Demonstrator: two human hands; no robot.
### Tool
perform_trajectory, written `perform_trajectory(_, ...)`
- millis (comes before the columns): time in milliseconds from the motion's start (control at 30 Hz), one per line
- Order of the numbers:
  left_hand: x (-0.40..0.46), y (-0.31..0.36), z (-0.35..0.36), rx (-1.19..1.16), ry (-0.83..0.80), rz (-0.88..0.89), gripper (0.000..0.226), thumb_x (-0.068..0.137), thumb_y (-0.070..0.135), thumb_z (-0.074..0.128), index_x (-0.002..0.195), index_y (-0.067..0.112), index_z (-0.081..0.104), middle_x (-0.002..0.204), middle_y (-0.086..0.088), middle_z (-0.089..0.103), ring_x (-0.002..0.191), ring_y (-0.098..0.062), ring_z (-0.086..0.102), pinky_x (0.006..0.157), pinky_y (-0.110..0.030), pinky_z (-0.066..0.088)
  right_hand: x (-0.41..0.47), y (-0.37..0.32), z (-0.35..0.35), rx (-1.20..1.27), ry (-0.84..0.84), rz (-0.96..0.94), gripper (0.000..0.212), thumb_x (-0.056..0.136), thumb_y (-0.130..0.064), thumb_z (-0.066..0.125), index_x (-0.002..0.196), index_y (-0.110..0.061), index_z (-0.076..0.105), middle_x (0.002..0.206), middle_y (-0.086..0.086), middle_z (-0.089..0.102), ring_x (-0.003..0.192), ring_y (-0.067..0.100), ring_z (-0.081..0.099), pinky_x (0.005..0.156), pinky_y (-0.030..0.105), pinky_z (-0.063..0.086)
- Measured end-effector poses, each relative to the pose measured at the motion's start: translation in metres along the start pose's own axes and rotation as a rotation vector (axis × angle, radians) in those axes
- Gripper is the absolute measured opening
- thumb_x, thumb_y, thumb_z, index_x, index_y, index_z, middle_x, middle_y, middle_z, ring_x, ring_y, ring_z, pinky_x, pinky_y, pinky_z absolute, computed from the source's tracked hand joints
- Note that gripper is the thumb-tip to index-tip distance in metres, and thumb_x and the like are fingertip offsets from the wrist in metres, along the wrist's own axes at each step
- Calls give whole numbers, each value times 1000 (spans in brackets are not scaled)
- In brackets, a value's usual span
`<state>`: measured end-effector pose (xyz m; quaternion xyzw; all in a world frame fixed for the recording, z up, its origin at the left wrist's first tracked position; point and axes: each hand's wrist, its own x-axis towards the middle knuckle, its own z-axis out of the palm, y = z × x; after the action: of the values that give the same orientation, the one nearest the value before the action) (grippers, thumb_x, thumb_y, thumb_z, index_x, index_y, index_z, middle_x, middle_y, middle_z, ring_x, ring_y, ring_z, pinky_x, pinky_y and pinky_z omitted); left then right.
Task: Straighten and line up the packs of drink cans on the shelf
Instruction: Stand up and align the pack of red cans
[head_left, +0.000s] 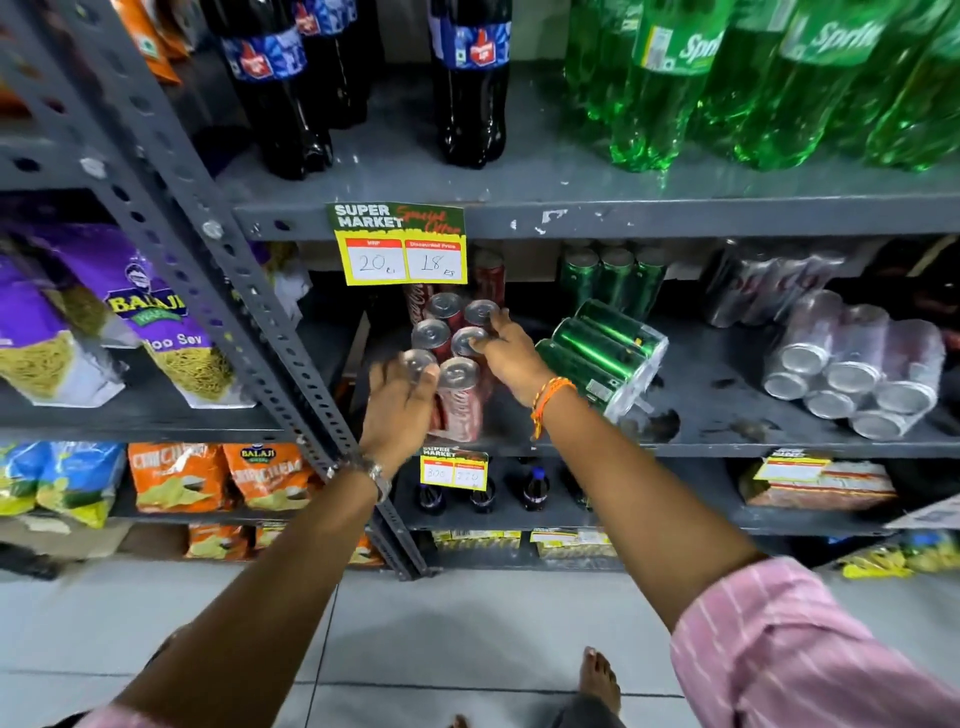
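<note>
Left hand (400, 402): curled round red can pack (460, 395) (blurred)
Right hand (506, 353): gripping its can tops
Green pack (602, 353): tilted

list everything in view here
shelving: one, grey, fills view
dark cola bottles: several, black, top shelf left
green bottles: several, green, top shelf right
price tags: two, yellow, on shelf edges
red can pack: one, red, middle shelf left, upright
green can pack: one, green, middle shelf centre, lying tilted
silver can pack: one, silver, middle shelf right, on its side
snack bags: several, purple and orange, left bay
small dark bottles: few, dark, lower shelf
left hand: one, grips red can pack's front left
right hand: one, fingers curled on its can tops
</note>
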<state>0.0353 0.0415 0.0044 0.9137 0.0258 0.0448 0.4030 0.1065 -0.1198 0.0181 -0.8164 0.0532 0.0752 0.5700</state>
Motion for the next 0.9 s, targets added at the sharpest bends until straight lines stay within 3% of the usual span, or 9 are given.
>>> perform_trajectory(100, -6, 4, 7, -108, 15, -58, 53, 98, 48, 41, 136, 11, 49, 133, -6, 42, 133, -23, 40, 107, -28, 30, 17, 2, -6, -70, -51, -59, 58, 89, -14, 60, 145, -16, 47, 147, 10, 54, 137, 30, 50, 118, 41, 37)
perform_trajectory(200, 10, 11, 2, -200, 27, -112, 46, 97, 51, 42, 119, 15, 61, 125, -4, 52, 124, -23, 49, 107, -37, 38, 15, 5, -13, 46, -63, -80, 50, 90, -10, 60, 139, -17, 54, 136, 8, 64, 126, 27, 60, 112, 45, 44)
perform_trajectory(267, 31, 17, -6, -244, 19, -136, 44, 96, 54, 41, 113, 20, 64, 118, 2, 58, 110, -18, 56, 91, -32, 45, -1, 10, -9, 166, 56, -90, 41, 89, -11, 65, 130, -15, 60, 123, 5, 70, 115, 24, 66, 106, 44, 50)
perform_trajectory(333, 54, 27, -13, -187, 6, -118, 46, 97, 54, 38, 120, 22, 62, 114, 2, 61, 102, -18, 57, 84, -27, 40, -26, 20, 4, 206, 232, -92, 35, 86, -18, 70, 120, -16, 64, 111, 2, 71, 106, 21, 67, 97, 37, 54)
perform_trajectory(467, 95, 54, -13, -14, -126, 68, 42, 104, 34, 37, 129, 7, 58, 137, -14, 59, 127, -29, 53, 95, -24, 33, -64, 30, 45, 161, 402, -75, 51, 79, -28, 78, 122, -9, 59, 120, 9, 63, 112, 24, 61, 101, 37, 50)
perform_trajectory(600, 109, 58, -4, 163, -283, 140, 44, 105, 33, 35, 126, 7, 63, 136, -16, 62, 128, -30, 55, 102, -26, 36, -65, 26, 51, 158, 450, -70, 51, 78, -21, 81, 123, -7, 60, 119, 11, 66, 111, 26, 64, 100, 41, 51)
perform_trajectory(700, 112, 54, -5, 253, -215, 171, 50, 103, 41, 34, 119, 7, 67, 128, -18, 66, 120, -32, 60, 102, -32, 41, -59, 25, 37, 207, 475, -10, 46, 78, -15, 80, 121, -10, 67, 114, 9, 73, 102, 20, 69, 96, 38, 56)
perform_trajectory(767, 109, 49, -10, 271, -167, 188, 54, 103, 46, 29, 124, 13, 66, 133, -13, 64, 125, -31, 57, 108, -33, 41, -52, 25, 22, 186, 519, -16, 42, 80, -8, 76, 122, -8, 69, 114, 10, 75, 101, 17, 69, 97, 33, 56)
perform_trajectory(900, 83, 27, -18, 254, -66, 177, 59, 103, 48, 24, 125, 12, 65, 133, -16, 59, 123, -33, 54, 105, -32, 37, -31, 14, -11, -127, 493, -91, 34, 83, -1, 62, 113, -10, 76, 107, 14, 77, 103, 25, 72, 92, 33, 56)
